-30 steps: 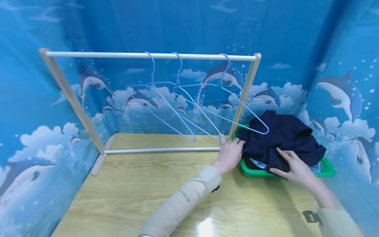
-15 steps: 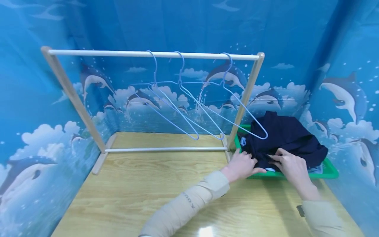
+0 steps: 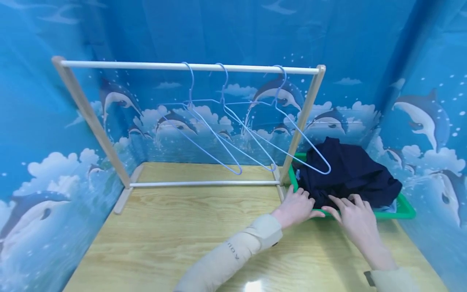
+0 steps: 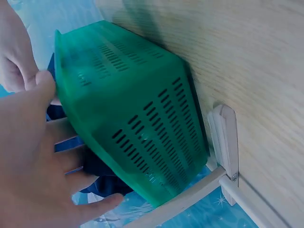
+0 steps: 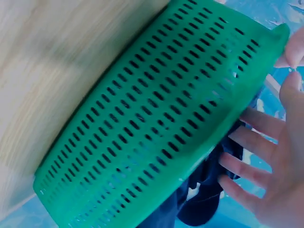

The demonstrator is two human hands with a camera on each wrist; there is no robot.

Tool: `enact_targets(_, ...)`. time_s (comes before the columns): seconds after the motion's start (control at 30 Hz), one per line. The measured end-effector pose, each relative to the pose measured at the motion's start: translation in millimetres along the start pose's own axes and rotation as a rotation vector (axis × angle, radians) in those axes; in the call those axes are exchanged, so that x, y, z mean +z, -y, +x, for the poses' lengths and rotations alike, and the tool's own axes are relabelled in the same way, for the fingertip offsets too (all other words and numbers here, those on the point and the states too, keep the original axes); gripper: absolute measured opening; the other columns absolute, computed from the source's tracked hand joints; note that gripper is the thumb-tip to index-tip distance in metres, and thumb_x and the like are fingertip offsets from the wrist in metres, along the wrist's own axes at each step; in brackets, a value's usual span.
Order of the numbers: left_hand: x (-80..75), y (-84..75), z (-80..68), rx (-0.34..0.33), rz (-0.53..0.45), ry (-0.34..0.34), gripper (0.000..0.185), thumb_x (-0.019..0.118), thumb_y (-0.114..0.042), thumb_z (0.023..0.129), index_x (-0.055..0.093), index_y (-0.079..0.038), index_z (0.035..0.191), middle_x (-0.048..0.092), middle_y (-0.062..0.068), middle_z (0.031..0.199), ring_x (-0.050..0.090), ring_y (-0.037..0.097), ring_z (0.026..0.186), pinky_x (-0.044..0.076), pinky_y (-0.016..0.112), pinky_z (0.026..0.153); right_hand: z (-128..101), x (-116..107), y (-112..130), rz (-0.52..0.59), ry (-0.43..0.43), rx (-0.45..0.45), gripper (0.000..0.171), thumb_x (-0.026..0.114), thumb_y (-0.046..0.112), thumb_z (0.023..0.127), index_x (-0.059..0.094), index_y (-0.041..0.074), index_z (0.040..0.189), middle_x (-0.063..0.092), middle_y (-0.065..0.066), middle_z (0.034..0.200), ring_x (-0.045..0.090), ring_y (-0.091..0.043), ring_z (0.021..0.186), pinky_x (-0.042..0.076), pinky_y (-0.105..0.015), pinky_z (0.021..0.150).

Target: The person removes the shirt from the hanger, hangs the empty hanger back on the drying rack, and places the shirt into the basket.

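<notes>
A green plastic basket [image 3: 401, 213] with slotted walls stands at the right of the table, heaped with dark navy clothing [image 3: 350, 166]. My left hand [image 3: 296, 207] lies over its front left corner. In the left wrist view that hand's spread fingers [image 4: 71, 159] reach past the rim onto the dark cloth. My right hand [image 3: 359, 221] rests at the front rim, thumb towards the left thumb. Seen from the right wrist, its fingers [image 5: 256, 142] extend loosely against the clothing, whose folds hide some fingertips. Light blue fabric [image 3: 390, 207] shows under the navy pile.
A wooden drying rack with a white top bar [image 3: 146, 65] stands left of the basket. Several blue wire hangers hang from it, the rightmost hanger [image 3: 306, 140] reaching over the basket. A dolphin-print curtain [image 3: 233, 32] surrounds the wooden table [image 3: 175, 227].
Both hands have moved to the basket's front edge, the left from its left side towards the right. The right hand's fingers have spread since half a second ago. The navy clothing has been pushed inwards.
</notes>
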State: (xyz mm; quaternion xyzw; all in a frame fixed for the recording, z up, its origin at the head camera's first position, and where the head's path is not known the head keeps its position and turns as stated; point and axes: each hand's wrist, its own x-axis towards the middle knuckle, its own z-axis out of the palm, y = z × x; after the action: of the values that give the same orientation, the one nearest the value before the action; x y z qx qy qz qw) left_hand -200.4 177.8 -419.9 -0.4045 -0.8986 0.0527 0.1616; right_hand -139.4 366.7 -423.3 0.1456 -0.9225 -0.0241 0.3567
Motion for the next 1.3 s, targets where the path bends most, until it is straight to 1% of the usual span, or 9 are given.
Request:
enact_targets(0.1, -1.6, 1.9, -5.7, -0.004, 0.010, -0.109, 0.048, 0.042, -0.064, 0.101, 0.073, -0.029, 0.111, 0.070, -0.009, 0.111, 0.063, 0.011, 0.108, 0.046, 0.039, 0.102, 3, -5, 3, -0.053, -0.145, 0.035, 0.076, 0.035, 0.067, 0.099, 0.078, 0.005, 0.108, 0.075, -0.018, 0.091, 0.061, -0.044, 0.097, 0.046, -0.058, 0.075)
enact_targets(0.23, -2.8, 6.4, -13.5, -0.024, -0.014, -0.261, 0.036, 0.051, -0.057, 0.102, 0.071, -0.031, 0.117, 0.070, -0.011, 0.111, 0.065, 0.009, 0.102, 0.048, 0.035, 0.097, 8, -16, 3, -0.069, -0.260, 0.095, 0.072, 0.038, 0.064, 0.100, 0.078, 0.004, 0.106, 0.074, -0.019, 0.096, 0.062, -0.044, 0.099, 0.046, -0.061, 0.081)
enact_targets(0.4, -2.5, 16.1, -20.2, -0.087, -0.032, -0.406, 0.033, 0.058, -0.051, 0.101, 0.070, -0.029, 0.122, 0.068, -0.011, 0.112, 0.066, 0.008, 0.099, 0.050, 0.028, 0.092, 15, -25, 2, -0.019, -0.281, 0.135, 0.066, 0.042, 0.060, 0.102, 0.075, 0.004, 0.112, 0.071, -0.022, 0.107, 0.059, -0.048, 0.103, 0.044, -0.063, 0.083)
enact_targets(0.5, -2.8, 23.7, -23.6, -0.121, -0.045, -0.445, 0.030, 0.060, -0.047, 0.100, 0.069, -0.028, 0.121, 0.068, -0.010, 0.113, 0.067, 0.009, 0.100, 0.051, 0.026, 0.089, 20, -24, 5, 0.022, -0.288, 0.157, 0.061, 0.044, 0.056, 0.103, 0.074, 0.004, 0.116, 0.069, -0.022, 0.113, 0.057, -0.050, 0.105, 0.043, -0.064, 0.084)
enact_targets(0.63, -4.5, 34.5, -30.6, -0.143, -0.114, -0.421, 0.025, 0.060, -0.041, 0.102, 0.070, -0.027, 0.119, 0.069, -0.011, 0.113, 0.067, 0.009, 0.103, 0.051, 0.026, 0.090, 25, -17, 17, 0.080, -0.327, 0.152, 0.055, 0.045, 0.051, 0.106, 0.074, 0.004, 0.114, 0.068, -0.022, 0.114, 0.057, -0.049, 0.103, 0.044, -0.064, 0.081)
enact_targets(0.8, -3.6, 51.2, -44.0, -0.188, -0.170, -0.404, 0.022, 0.058, -0.034, 0.104, 0.071, -0.026, 0.119, 0.071, -0.011, 0.115, 0.065, 0.010, 0.110, 0.050, 0.027, 0.096, 32, 3, 48, 0.147, -0.363, 0.063, 0.046, 0.051, 0.043, 0.105, 0.075, 0.005, 0.112, 0.071, -0.018, 0.108, 0.061, -0.045, 0.098, 0.047, -0.059, 0.076)
enact_targets(1.0, -4.4, 71.3, -59.6, -0.260, -0.141, -0.419, 0.027, 0.056, -0.035, 0.105, 0.070, -0.025, 0.125, 0.069, -0.007, 0.126, 0.062, 0.015, 0.120, 0.048, 0.032, 0.103, 43, 24, 81, 0.184, -0.242, 0.030, 0.055, 0.043, 0.049, 0.107, 0.071, 0.005, 0.121, 0.068, -0.017, 0.118, 0.060, -0.043, 0.111, 0.048, -0.059, 0.088)
enact_targets(1.23, -3.4, 88.4, -78.5, -0.337, -0.170, -0.246, 0.046, 0.048, -0.045, 0.106, 0.055, -0.022, 0.145, 0.052, -0.001, 0.151, 0.045, 0.024, 0.142, 0.036, 0.045, 0.116, 53, 37, 103, 0.201, -0.166, 0.036, 0.059, 0.046, 0.050, 0.103, 0.067, 0.000, 0.125, 0.063, -0.024, 0.128, 0.053, -0.046, 0.126, 0.045, -0.064, 0.097)
enact_targets(1.3, 0.1, 93.5, -83.8, -0.368, -0.182, -0.207, 0.052, 0.045, -0.049, 0.106, 0.049, -0.022, 0.150, 0.046, 0.001, 0.155, 0.040, 0.027, 0.145, 0.033, 0.049, 0.118, 56, 39, 110, 0.204, -0.146, 0.048, 0.068, 0.037, 0.058, 0.104, 0.065, 0.000, 0.129, 0.060, -0.024, 0.132, 0.050, -0.047, 0.129, 0.044, -0.067, 0.097)
